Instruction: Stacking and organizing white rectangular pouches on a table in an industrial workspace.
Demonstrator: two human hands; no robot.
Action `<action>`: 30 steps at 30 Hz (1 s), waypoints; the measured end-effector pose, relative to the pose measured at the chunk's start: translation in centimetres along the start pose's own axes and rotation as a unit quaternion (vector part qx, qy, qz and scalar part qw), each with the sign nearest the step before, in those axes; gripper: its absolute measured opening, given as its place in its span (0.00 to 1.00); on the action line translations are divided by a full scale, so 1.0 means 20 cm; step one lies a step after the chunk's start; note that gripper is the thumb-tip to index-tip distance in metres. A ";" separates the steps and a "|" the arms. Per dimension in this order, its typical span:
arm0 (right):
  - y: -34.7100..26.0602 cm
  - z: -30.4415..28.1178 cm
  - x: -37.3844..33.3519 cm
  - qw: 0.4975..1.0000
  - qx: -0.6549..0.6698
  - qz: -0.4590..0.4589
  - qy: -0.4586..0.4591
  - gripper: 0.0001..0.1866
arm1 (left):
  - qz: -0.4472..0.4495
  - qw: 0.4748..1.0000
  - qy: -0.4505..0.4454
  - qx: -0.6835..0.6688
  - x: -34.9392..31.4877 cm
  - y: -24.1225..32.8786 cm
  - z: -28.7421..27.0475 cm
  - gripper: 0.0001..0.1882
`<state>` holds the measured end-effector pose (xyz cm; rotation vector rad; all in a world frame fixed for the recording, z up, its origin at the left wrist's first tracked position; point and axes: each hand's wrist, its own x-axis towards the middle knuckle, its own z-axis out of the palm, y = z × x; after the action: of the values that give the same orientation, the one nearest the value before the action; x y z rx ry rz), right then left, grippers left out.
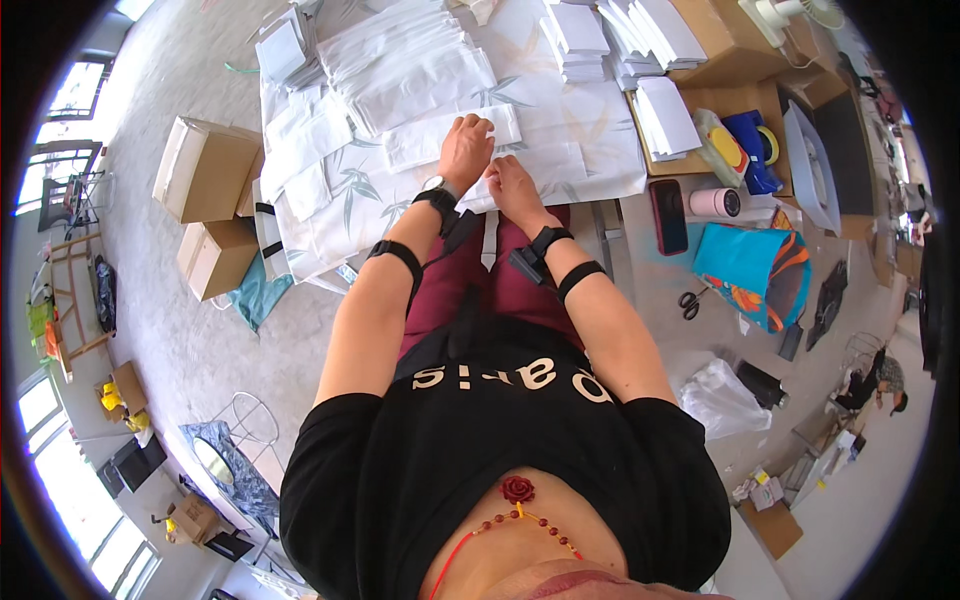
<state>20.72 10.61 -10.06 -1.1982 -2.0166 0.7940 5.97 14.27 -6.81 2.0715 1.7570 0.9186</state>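
Observation:
On the near part of the table, my left hand point(467, 150) rests with curled fingers over a flat white folded packet point(415, 143). What lies under its fingers is hidden. Just to its right and nearer to me, my right hand point(515, 190) has its fingers drawn together at the edge of a clear plastic bag point(555, 162), which lies flat on the cloth. Beyond my hands spreads a wide pile of white bags in clear plastic point(405, 70). More thin white bags point(305, 140) lie loosely to the left.
Stacks of white folded cards point(580, 40) stand at the far right. An open cardboard box point(720, 50), a dark phone point(668, 217), a pink cup point(715, 203), scissors point(690, 304) and a blue bag point(745, 270) are at the right. Cardboard boxes point(205, 165) sit left of the table.

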 end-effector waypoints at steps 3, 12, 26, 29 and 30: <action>0.00 0.00 0.00 0.999 0.031 0.017 -0.024 0.08 | -0.003 0.996 -0.048 0.081 0.04 -0.03 0.06 0.08; -0.01 -0.01 0.00 0.998 0.038 0.030 -0.027 0.08 | -0.044 0.996 -0.001 0.081 0.09 -0.08 0.14 0.06; -0.01 0.00 -0.01 0.998 0.045 0.024 -0.026 0.08 | -0.090 0.993 0.045 -0.067 0.10 -0.19 0.10 0.07; 0.05 -0.01 -0.03 0.999 0.040 0.032 -0.019 0.09 | -0.049 0.998 0.001 -0.046 0.08 -0.05 0.11 0.06; 0.07 -0.01 -0.04 0.999 0.025 0.026 -0.015 0.09 | 0.000 1.000 -0.022 0.004 0.08 -0.01 0.12 0.06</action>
<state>21.90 10.50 -11.14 -1.2216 -1.9848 0.8863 7.44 16.30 -8.30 2.0803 1.7400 0.8604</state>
